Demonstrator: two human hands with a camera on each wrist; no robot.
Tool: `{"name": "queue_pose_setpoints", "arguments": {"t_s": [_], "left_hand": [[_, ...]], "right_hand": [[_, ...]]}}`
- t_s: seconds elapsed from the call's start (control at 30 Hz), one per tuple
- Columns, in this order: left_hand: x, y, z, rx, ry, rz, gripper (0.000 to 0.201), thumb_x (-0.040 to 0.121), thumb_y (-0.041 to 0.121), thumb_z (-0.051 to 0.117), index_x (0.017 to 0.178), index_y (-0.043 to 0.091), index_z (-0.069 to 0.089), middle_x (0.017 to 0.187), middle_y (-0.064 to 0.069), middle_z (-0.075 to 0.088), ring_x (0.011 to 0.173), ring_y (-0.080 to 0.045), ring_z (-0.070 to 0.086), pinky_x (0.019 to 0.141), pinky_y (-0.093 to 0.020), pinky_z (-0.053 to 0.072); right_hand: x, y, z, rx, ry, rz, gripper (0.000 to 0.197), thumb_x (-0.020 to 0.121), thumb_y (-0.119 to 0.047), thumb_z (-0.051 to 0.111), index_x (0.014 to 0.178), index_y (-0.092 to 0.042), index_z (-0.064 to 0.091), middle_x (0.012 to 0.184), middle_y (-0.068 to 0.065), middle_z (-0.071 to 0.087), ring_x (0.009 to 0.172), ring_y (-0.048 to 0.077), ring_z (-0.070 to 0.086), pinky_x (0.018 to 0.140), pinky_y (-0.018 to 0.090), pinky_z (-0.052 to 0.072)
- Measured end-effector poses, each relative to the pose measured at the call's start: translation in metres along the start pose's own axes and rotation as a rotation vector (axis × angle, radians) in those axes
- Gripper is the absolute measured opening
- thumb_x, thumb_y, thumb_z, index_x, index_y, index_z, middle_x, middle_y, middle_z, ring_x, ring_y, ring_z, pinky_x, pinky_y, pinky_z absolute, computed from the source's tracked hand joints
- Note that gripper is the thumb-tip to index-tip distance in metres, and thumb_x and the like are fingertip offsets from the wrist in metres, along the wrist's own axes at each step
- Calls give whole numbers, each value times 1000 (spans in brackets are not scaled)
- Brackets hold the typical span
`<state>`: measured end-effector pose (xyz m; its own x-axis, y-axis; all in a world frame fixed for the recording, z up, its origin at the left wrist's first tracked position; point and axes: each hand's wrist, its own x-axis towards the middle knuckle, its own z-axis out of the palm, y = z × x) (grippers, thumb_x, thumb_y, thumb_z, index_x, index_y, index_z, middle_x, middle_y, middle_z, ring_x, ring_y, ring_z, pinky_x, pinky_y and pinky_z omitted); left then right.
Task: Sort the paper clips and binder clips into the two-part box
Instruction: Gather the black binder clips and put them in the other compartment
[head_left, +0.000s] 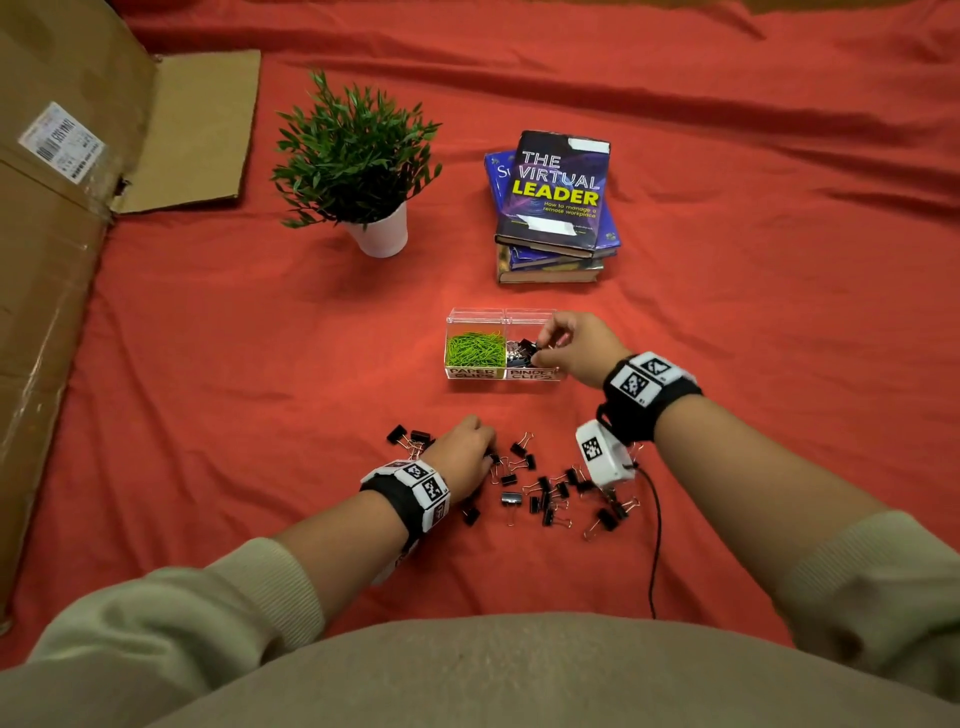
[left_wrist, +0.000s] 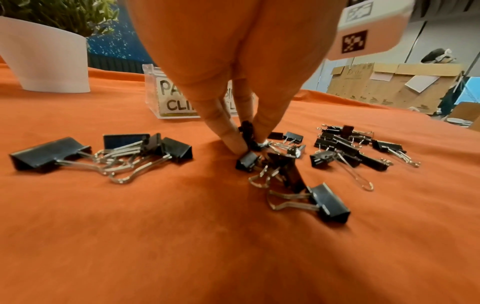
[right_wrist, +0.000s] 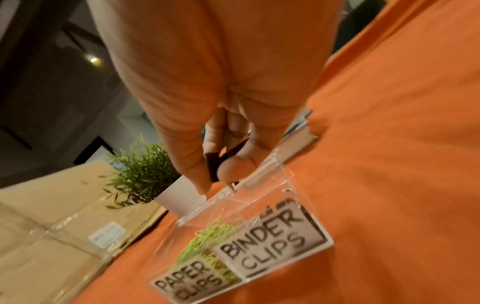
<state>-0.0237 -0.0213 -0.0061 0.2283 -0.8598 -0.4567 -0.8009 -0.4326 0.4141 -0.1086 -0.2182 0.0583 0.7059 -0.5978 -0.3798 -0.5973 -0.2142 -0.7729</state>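
A clear two-part box (head_left: 501, 385) stands mid-cloth, labelled PAPER CLIPS and BINDER CLIPS. Green paper clips (head_left: 475, 349) fill its left half; black binder clips (head_left: 519, 352) lie in the right half. My right hand (head_left: 543, 347) hovers over the right half and pinches a black binder clip (right_wrist: 214, 167) between thumb and fingers, above the box (right_wrist: 285, 185). My left hand (head_left: 485, 452) reaches down into the scattered binder clips (head_left: 550, 493) on the cloth, fingertips pinching a small black clip (left_wrist: 250, 133). Several more binder clips (left_wrist: 103, 152) lie either side of it.
A potted green plant (head_left: 358, 161) stands behind the box to the left, a stack of books (head_left: 556, 208) behind it to the right. A big cardboard box (head_left: 62, 234) fills the left side. A black cable (head_left: 655, 545) hangs from my right wrist over the red cloth (head_left: 234, 415).
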Motion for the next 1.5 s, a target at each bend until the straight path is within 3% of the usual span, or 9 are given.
{"name": "queue_pose_setpoints", "arguments": {"t_s": [0.2, 0.37, 0.47, 0.57, 0.67, 0.8, 0.97, 1.23, 1.5], "left_hand": [[4, -1, -9, -68, 13, 2, 20, 90, 10, 54, 107, 8, 63, 113, -9, 60, 105, -27, 58, 91, -35, 47], [16, 17, -44, -203, 199, 36, 19, 91, 14, 59, 108, 10, 66, 112, -6, 63, 104, -20, 58, 89, -23, 43], [34, 30, -71, -307, 289, 23, 20, 89, 13, 61, 108, 11, 66, 112, -5, 63, 102, -18, 59, 92, -25, 45], [57, 40, -91, -347, 343, 19, 17, 87, 11, 62, 104, 11, 66, 107, -6, 64, 98, -20, 61, 89, -29, 48], [76, 48, -97, -299, 301, 28, 17, 88, 10, 61, 105, 9, 64, 108, -10, 64, 99, -24, 61, 88, -31, 49], [77, 52, -91, -257, 276, 58, 23, 87, 7, 59, 110, 11, 63, 115, -9, 62, 107, -24, 59, 93, -29, 45], [46, 41, -65, -184, 241, 116, 23, 85, 13, 60, 109, 15, 63, 114, -4, 58, 108, -21, 56, 96, -33, 45], [-1, 5, -17, 65, -163, 113, 39, 84, 7, 54, 120, 20, 58, 114, -6, 53, 105, -26, 57, 88, -37, 49], [-7, -3, -10, 91, -110, 130, 18, 83, 9, 57, 101, 7, 54, 109, -10, 54, 98, -29, 57, 83, -39, 47]], "right_hand": [[27, -5, 10, -262, 96, -67, 14, 74, -7, 72, 84, -10, 63, 80, 1, 60, 70, 16, 51, 61, 25, 43], [22, 1, 12, -336, 97, -113, 21, 77, -15, 72, 98, -12, 66, 108, 8, 64, 96, 22, 58, 84, 29, 45], [1, 5, 11, -366, 161, -162, 11, 81, -8, 63, 91, -10, 66, 101, 9, 64, 96, 23, 59, 84, 29, 45], [-31, 20, 24, -408, 19, -106, 14, 83, -6, 56, 91, -13, 66, 100, 5, 65, 86, 17, 59, 76, 25, 47], [-58, 44, 56, -585, -235, -196, 35, 80, -4, 53, 113, -13, 60, 120, 5, 56, 107, 22, 51, 92, 36, 48], [-70, 61, 83, -692, -331, -299, 61, 81, -3, 49, 136, -26, 43, 137, -1, 42, 112, 25, 38, 87, 40, 47], [-73, 69, 83, -755, -297, -324, 47, 84, 1, 47, 128, -14, 52, 129, 5, 44, 106, 27, 40, 86, 42, 47], [-73, 68, 79, -720, -250, -157, 30, 84, -15, 55, 111, -4, 52, 116, 14, 42, 96, 33, 55, 79, 43, 50], [-77, 71, 78, -724, -189, -109, 19, 84, -5, 49, 101, -2, 56, 110, 13, 49, 90, 34, 60, 76, 42, 51]]}}
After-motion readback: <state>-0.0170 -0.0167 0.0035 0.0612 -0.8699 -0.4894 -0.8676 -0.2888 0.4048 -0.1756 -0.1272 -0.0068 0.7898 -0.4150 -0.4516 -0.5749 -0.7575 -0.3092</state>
